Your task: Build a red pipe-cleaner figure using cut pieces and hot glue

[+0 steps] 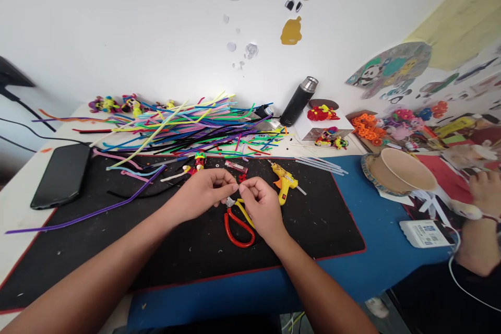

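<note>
My left hand [203,193] and my right hand [261,206] meet fingertip to fingertip over the black mat [168,240]. Both are closed in a pinch; whatever lies between the fingertips is too small to make out. Below them lies a red-handled cutting tool [239,229], its jaws partly covered by the fingers. A yellow strip [246,213] runs beside it under my right hand; I cannot tell whether it belongs to the tool. Just behind my left hand stands a small colourful pipe-cleaner figure [200,160]. A yellow hot glue gun [285,181] rests right of my right hand.
Pipe cleaners [176,128] are heaped along the wall. A phone [61,176] lies left, a black flask [299,102] leans at the back. Clear glue sticks [321,165] lie behind the glue gun. At right are a bowl [407,169] and another person's hand [485,193].
</note>
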A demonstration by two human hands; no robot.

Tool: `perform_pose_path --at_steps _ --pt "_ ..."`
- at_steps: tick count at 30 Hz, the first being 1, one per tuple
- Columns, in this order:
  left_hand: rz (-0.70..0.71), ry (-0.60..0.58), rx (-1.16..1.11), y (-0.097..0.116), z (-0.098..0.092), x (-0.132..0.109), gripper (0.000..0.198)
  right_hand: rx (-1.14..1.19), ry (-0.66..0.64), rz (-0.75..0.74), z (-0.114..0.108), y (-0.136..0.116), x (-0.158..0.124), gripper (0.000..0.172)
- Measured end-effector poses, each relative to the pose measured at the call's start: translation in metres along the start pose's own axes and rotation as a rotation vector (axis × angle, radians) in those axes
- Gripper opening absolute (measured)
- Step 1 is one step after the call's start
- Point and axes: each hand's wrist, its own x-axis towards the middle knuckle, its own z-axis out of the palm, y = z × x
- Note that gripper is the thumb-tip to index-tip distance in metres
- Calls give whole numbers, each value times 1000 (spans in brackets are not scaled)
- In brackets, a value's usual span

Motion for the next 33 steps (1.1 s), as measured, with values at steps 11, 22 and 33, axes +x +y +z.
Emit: perform_pose_path --at_steps 11,22,33 --pt "-91 -58 -127 0 0 4 34 74 -43 49 0 2 -1 27" --pt "-20 40 -96 2 -10 2 31 -145 -76 43 -14 -1 6 25" --pt "92 63 -117 12 -17 -5 24 -909 -270 -92 -43 -22 29 12"
